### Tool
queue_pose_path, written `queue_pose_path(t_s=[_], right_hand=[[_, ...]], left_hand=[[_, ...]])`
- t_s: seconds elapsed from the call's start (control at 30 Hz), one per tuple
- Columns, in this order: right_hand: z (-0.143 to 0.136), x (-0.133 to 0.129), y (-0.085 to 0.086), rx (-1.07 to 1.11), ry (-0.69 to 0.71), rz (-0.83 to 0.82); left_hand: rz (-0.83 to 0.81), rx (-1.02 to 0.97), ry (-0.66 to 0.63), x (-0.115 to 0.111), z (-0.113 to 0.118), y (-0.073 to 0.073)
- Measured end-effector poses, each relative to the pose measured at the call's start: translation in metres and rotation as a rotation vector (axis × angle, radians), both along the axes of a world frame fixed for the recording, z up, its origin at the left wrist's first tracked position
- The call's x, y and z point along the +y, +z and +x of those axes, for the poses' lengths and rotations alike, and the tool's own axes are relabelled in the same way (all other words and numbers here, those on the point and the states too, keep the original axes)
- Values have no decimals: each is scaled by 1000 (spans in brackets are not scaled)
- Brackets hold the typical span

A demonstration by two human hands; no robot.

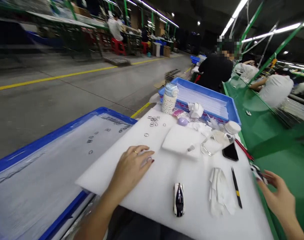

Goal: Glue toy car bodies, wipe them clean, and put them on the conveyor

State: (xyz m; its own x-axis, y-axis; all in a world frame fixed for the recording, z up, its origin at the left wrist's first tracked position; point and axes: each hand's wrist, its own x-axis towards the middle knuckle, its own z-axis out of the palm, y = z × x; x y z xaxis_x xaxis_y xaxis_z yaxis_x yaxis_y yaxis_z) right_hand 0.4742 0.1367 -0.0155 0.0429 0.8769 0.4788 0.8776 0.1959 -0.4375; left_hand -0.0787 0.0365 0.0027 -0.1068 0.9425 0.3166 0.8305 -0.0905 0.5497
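My left hand reaches over the white foam sheet with its fingers stretched and slightly apart. A thin dark ring shows between its thumb and fingertips; whether they grip it I cannot tell. At the right, over the green surface, my right hand has its thumb and fingers on a white-and-black toy car, partly hidden by them. Another white toy car with a dark top rests on the foam near me. Several loose rings lie farther up the sheet.
Black tweezers, a white cloth and a phone lie at the right. A foam piece and a bottle are farther back. Blue trays flank the foam. A co-worker sits ahead.
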Motion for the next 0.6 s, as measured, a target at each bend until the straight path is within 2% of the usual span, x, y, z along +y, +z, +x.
queue_pose_path(t_s=[0.03,0.1,0.2,0.27,0.4,0.5,0.6], right_hand=[[-18,-11,3,-40,-72,-60],[-51,-24,10,-129,-99,-149],[-87,-34,28,-217,-155,-84],[-113,-39,42,-157,-119,-54],[-173,-43,59,-30,37,-243],[-206,-38,60,-10,51,-327],[-215,-35,56,88,62,-376]], left_hand=[[5,50,-3,4,-5,-2],[22,117,-21,8,-11,-6],[102,165,-49,4,-8,-8],[202,196,-72,-3,-2,-7],[387,277,-215,-17,16,-5],[344,303,-322,-23,21,-4],[239,297,-357,-23,18,0]])
